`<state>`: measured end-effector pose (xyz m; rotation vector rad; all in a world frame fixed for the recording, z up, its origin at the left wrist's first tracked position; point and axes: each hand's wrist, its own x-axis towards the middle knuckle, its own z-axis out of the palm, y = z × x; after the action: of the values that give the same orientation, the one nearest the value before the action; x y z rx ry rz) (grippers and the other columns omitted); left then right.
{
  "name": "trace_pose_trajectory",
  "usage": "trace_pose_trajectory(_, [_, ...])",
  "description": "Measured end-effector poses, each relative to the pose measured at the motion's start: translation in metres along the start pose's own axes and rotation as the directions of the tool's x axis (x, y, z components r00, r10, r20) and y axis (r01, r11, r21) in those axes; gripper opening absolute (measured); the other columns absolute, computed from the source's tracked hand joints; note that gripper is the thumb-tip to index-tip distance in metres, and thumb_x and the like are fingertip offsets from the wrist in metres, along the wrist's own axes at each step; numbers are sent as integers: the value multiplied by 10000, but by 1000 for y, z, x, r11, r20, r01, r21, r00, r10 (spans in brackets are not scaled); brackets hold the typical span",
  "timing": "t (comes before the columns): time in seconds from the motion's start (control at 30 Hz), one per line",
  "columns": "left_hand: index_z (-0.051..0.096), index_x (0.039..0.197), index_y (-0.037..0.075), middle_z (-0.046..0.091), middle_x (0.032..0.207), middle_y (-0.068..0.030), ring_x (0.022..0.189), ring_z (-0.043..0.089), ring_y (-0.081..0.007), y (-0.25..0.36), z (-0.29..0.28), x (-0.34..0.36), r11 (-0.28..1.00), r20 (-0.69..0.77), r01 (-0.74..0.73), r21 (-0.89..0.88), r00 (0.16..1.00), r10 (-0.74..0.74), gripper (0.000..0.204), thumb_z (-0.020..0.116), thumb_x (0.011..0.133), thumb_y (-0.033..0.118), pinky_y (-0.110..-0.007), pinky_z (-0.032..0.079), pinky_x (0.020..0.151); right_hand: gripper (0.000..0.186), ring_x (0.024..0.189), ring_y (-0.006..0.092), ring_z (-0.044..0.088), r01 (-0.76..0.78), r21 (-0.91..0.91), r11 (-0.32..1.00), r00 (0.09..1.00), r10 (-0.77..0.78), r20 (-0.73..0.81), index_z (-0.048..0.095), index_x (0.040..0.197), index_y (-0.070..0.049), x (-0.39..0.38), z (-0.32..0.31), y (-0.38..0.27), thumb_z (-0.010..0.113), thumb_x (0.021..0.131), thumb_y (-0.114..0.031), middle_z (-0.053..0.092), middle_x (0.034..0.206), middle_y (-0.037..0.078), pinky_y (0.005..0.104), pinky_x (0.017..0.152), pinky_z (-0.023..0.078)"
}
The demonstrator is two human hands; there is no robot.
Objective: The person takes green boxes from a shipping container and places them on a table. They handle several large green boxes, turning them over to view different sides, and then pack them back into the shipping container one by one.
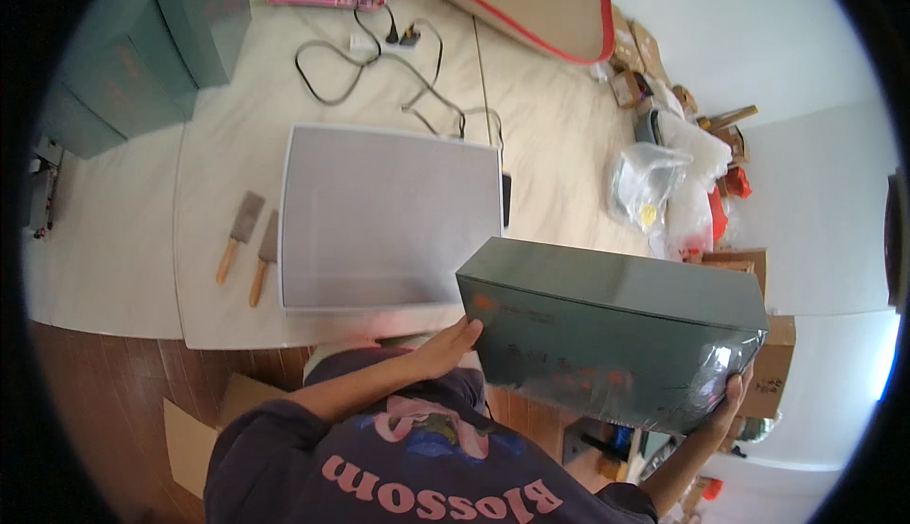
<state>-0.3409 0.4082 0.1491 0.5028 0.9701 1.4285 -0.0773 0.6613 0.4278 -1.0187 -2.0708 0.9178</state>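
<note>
Presently, I hold a grey-green rectangular box (pixel 607 339) in clear film (pixel 722 361) at the near-right corner of the white-rimmed grey rectangular panel (pixel 389 216). My left hand (pixel 449 349) and right hand (pixel 726 408) clamp its opposite ends. Judged step: two-handed support; moving it calls for even pressure. Orange and dark print (pixel 528 354) is too blurred to read.

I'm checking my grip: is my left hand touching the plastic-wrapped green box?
Touching. The head view shows the left hand with its fingers against the left end of the plastic-wrapped green box.
</note>
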Motion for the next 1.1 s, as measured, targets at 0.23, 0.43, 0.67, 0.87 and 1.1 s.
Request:
trace_pose_trajectory(0.23, [190,1474,160,312,1424,-76,1358,294,-215,-108,-30,31,945,202,186,-269,970,-134,806,299,885,700,-387,241,1092,948,1164,372,402,443,-454,774,848,-196,492,475,1325,14,-15,122,-95,649,673,-653,404,1250,242,474,980,312])
trace_pose_trajectory(0.43, [305,1405,173,307,1439,-43,1341,336,-213,-130,-42,42,938,178,126,-323,981,-70,723,272,900,689,-373,262,1081,875,1156,400,393,502,-517,693,805,-157,572,516,1298,-35,-25,153,-103,711,628,-562,366,1246,244,506,970,309])
trace_pose_trajectory(0.67, [382,1384,54,472,1358,-145,1280,422,-250,-104,-54,27,945,111,288,-157,956,-273,804,219,912,685,-404,296,1063,1003,1263,379,320,454,-558,694,819,-78,568,338,1413,0,-16,169,-108,566,721,-688,314,1341,253,493,1037,238])
trace_pose_trajectory(0.87, [525,1267,-26,564,1247,-192,1149,540,-294,-139,-72,6,929,-57,314,-193,942,-330,882,179,905,700,-398,360,1026,1016,1290,363,320,488,-576,656,829,-140,542,334,1403,41,-15,191,-116,505,747,-716,361,1362,244,482,1063,218])
trace_pose_trajectory(1.1, [602,1142,-49,618,1134,-206,1098,577,-272,-128,-76,-30,949,-166,173,-263,961,-221,812,263,921,655,-331,415,990,962,1196,405,421,751,-374,544,592,-303,747,379,1386,12,11,224,-141,563,714,-651,390,1301,292,500,975,335])
